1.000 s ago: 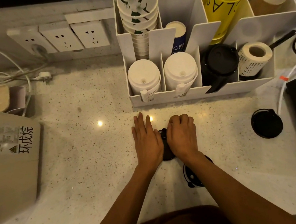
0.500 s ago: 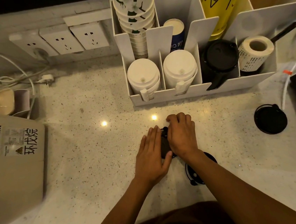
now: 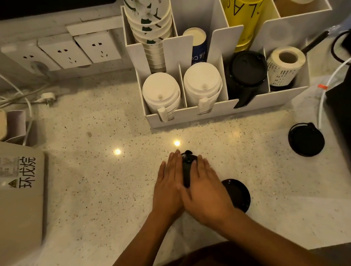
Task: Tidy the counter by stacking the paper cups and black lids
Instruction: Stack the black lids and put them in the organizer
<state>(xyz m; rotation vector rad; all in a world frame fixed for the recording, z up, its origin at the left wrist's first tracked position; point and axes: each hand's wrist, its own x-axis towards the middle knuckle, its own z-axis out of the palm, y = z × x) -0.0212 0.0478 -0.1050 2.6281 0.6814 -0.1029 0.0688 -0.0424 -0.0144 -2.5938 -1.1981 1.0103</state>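
The lid stack point(image 3: 187, 170) stands near the counter's point(image 3: 103, 196) front-centre, pressed between both flat palms. The right hand point(image 3: 206, 191) has uncurled to match the left hand point(image 3: 169, 189), fingers straight; two lids point(image 3: 239, 194) point(image 3: 306, 139) remain loose.

- Left hand point(image 3: 169, 187) and right hand point(image 3: 205, 191) press flat, straight fingers point(image 3: 174, 165) against either side of a black lid point(image 3: 187, 166) on the speckled tabletop point(image 3: 103, 194).
- A second black lid point(image 3: 238, 193) lies just right of the right wrist.
- A third black lid point(image 3: 305, 139) lies well apart, far right.
- White organizer point(image 3: 190, 115) behind holds lids and cups.
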